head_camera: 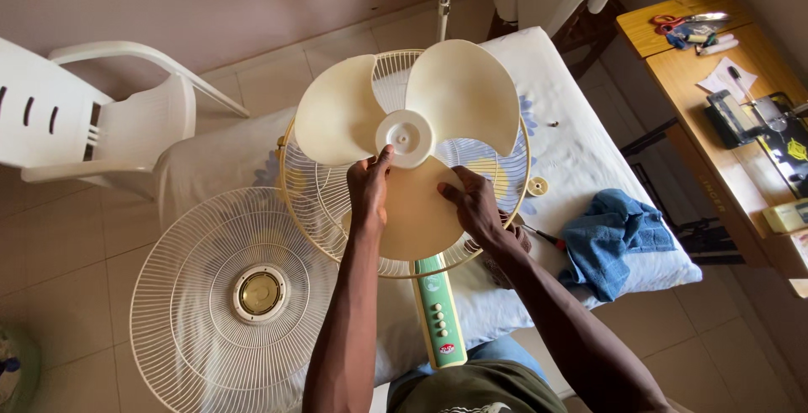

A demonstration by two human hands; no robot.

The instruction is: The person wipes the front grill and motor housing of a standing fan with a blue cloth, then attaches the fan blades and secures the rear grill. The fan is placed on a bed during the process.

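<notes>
Fan blade (417,139), cream plastic with three broad lobes, sits over the rear wire guard (505,169) of a fan lying on a white cloth-covered table (581,148) at the centre of the view. Leaning against the table's near left edge is the detached front grille (194,312), a round white wire cage with a gold centre cap. Far left stands a white plastic chair (109,127); along the right runs a wooden desk (699,68) with small tools on it. The fan's pale column with a green button panel (438,312) points toward the person. A crumpled blue cloth (610,236) lies on the table's near right corner.

Left hand (369,190) grips the near blade lobe, fingers curled round its edge, thumb reaching up to touch the round hub (404,137). Right hand (475,207) is closed on the same lobe's right edge, thumb pressed flat on the blade face, fingers hidden behind it. A small cream ring-shaped nut (537,186) rests on the cloth just right of the guard.
</notes>
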